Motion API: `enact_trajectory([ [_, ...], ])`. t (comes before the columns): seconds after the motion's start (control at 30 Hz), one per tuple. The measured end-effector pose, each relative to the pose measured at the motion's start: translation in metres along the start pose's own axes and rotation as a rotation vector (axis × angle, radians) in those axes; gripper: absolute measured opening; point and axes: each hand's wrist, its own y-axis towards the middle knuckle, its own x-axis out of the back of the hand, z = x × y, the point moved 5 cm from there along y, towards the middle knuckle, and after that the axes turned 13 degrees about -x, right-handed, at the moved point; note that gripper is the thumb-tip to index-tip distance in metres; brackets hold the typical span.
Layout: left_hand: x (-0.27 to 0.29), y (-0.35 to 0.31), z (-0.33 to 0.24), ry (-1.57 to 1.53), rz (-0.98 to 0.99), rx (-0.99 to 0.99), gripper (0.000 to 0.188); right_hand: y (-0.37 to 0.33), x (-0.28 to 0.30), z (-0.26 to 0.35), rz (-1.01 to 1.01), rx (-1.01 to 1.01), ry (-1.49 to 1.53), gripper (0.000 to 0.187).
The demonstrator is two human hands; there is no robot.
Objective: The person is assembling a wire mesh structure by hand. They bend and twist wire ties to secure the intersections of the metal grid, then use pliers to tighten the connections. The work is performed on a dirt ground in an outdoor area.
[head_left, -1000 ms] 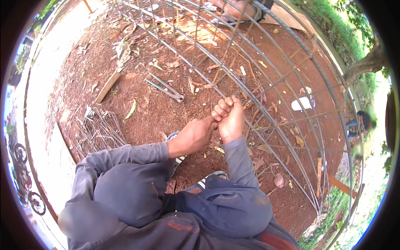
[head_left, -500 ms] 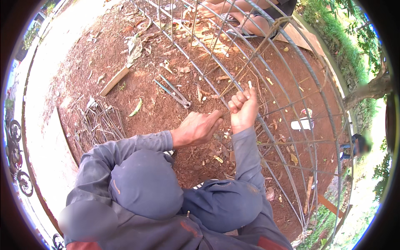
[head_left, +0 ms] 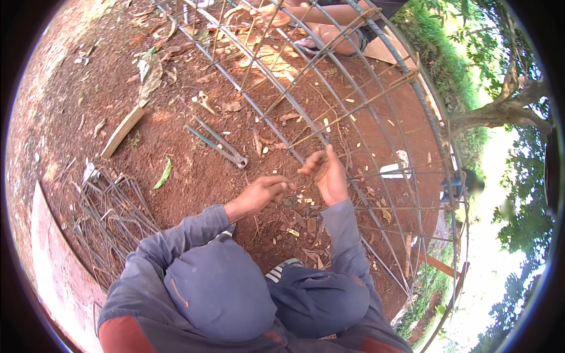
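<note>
My left hand point(head_left: 262, 195) is above the soil in front of my knees, its fingers curled together; whatever they hold, if anything, is too small to make out. Close by on the right, my right hand point(head_left: 327, 176) is raised with thumb and fingers apart and no held thing visible. It is beside the lower bars of a long steel rebar cage point(head_left: 306, 117), which slants from top left to lower right. Whether the hand touches a bar I cannot tell. Pincers point(head_left: 222, 147) with green handles lie on the soil beyond my left hand.
A pile of bent steel rods point(head_left: 112, 215) lies at left, beside a pale board point(head_left: 62, 253). A wooden piece point(head_left: 123, 130) and dry leaves lie farther off. Another person's hand point(head_left: 273, 16) is at the cage's far end. A tree branch point(head_left: 494, 117) stretches in at right.
My right hand has opened from a fist and dropped slightly. My left hand has drawn back a little, its fingers curling more. The whole view has shifted, moving the ground things leftward.
</note>
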Motion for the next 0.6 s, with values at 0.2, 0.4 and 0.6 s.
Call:
enact_trajectory([
  [0.2,0.035,0.053,0.035,0.589,-0.289,-0.497,0.023,-0.034,0.007,0.058,-0.517,0.462,-1.214,0.028],
  [0.4,0.03,0.102,0.019,0.607,-0.413,-0.579,0.02,0.033,0.042,0.075,-0.543,0.124,-0.947,0.037],
  [0.6,0.023,0.106,0.006,0.629,-0.349,-0.511,0.019,0.062,0.026,0.065,-0.52,0.118,-0.517,0.028],
])
